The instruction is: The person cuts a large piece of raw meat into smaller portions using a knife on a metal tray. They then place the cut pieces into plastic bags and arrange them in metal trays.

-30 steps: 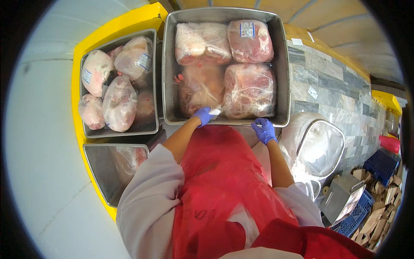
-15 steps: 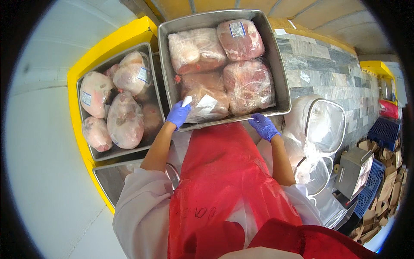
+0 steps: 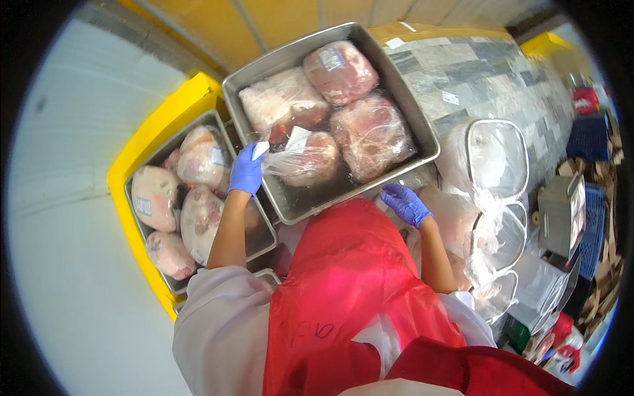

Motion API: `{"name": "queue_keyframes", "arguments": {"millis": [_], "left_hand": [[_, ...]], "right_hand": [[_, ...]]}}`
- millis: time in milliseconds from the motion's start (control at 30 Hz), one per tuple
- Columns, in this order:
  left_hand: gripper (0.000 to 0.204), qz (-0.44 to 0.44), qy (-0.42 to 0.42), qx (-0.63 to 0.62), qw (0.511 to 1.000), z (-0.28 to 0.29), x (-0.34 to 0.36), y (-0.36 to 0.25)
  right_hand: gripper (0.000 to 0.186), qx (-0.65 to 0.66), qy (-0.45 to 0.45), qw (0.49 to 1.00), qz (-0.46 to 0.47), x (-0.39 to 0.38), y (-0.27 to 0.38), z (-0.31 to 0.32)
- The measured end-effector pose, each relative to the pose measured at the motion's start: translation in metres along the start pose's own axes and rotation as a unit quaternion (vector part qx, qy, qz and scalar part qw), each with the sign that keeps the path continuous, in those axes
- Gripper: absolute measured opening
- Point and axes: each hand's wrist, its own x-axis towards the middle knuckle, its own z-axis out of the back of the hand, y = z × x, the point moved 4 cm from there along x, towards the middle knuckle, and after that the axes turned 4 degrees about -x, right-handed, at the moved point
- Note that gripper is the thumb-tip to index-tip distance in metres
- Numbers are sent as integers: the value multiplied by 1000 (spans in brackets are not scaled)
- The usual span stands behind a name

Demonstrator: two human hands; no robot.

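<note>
At the picture's centre, a steel tray [image 3: 422, 142] holding four plastic-wrapped cuts of meat is seen. The wrapped cut [image 3: 309, 158] nearest the tray's seven-o'clock corner is pinched by its loose plastic in the closed left hand [image 3: 246, 171]; it is judged barely lifted. At five o'clock, the right hand [image 3: 405, 203] hangs open-fingered, holding nothing. The lower trays are partly hidden.

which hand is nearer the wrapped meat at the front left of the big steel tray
Left. The left hand in a blue glove grips that plastic-wrapped meat's wrapping; the right hand sits apart at the large steel tray's near rim.
</note>
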Motion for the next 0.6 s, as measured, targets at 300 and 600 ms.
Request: {"name": "queue_keyframes", "arguments": {"millis": [300, 600], "left_hand": [[26, -267, 329, 34, 905, -226, -70, -200], [28, -150, 321, -229, 907, -307, -115, -266]], "right_hand": [[59, 462, -48, 886, -16, -36, -5, 33], [25, 585, -164, 788, 96, -66, -120, 73]]}}
